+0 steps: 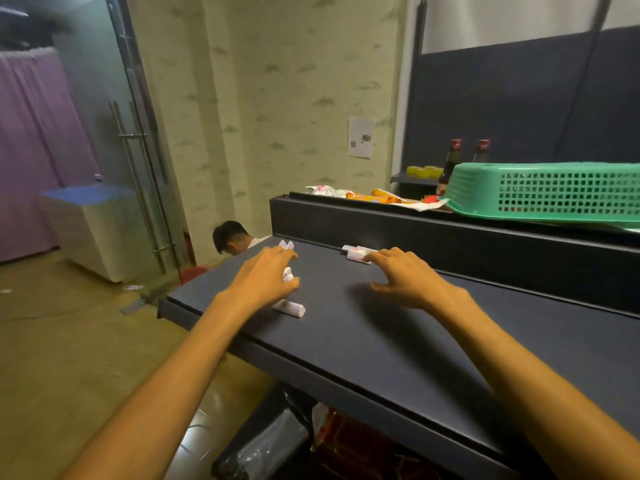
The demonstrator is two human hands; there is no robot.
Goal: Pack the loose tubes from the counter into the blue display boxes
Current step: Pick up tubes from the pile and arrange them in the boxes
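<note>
Small white tubes with pink print lie on the dark counter (381,341). My left hand (266,277) curls over one white tube (287,274), thumb and fingers around it. Another tube (291,308) lies just below that hand, and a further one (286,244) sits past its fingertips. My right hand (405,277) hovers with fingers spread, its fingertips touching a pair of tubes (356,252) near the counter's raised back step. No blue display box shows on the counter.
A green plastic basket (554,192) sits upside down on the upper ledge with snack packets (374,195) and two bottles (450,161) behind. A person's head (230,237) shows beyond the counter's far end. A glass door (131,150) stands left; bags lie under the counter.
</note>
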